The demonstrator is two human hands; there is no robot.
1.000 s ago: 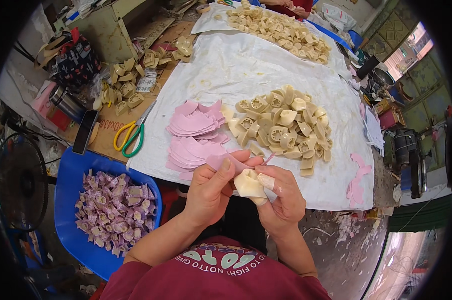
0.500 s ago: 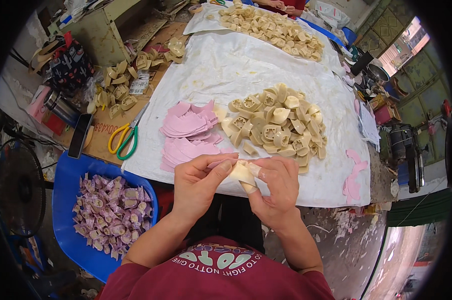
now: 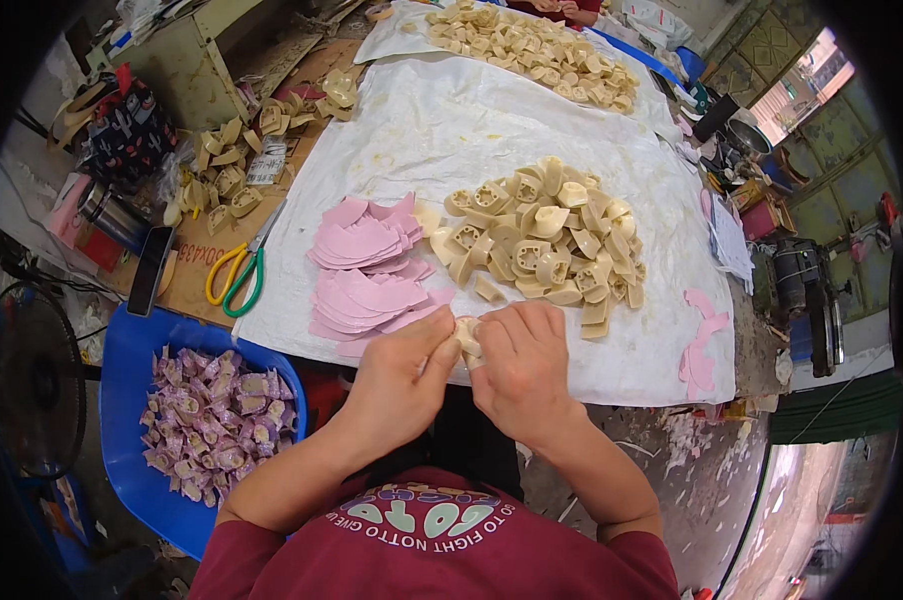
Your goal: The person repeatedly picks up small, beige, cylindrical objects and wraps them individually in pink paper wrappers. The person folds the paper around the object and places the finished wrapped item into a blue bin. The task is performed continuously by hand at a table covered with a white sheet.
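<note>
Between my two hands, above the table's near edge, is a beige plastic shoe heel. My left hand is closed on its left side, with the thumb against it. My right hand grips the other side with bent fingers, which hide most of the heel. A sliver of pink shows at its top; how the pink piece lies on it is hidden. Just beyond my hands sits a pile of beige shoe heels, some showing ribbed hollow ends. Stacks of curved pink cover pieces lie to its left.
White sheeting covers the table. Scissors with yellow and green handles and a phone lie at left. A blue bin holds purple-wrapped heels. Pink strips lie at right. Another person's hands show beyond a far heap.
Both hands have closed in tighter around the heel, and it is now mostly covered by fingers. The pink piece seen at my left fingertips is now nearly hidden. The view has shifted slightly.
</note>
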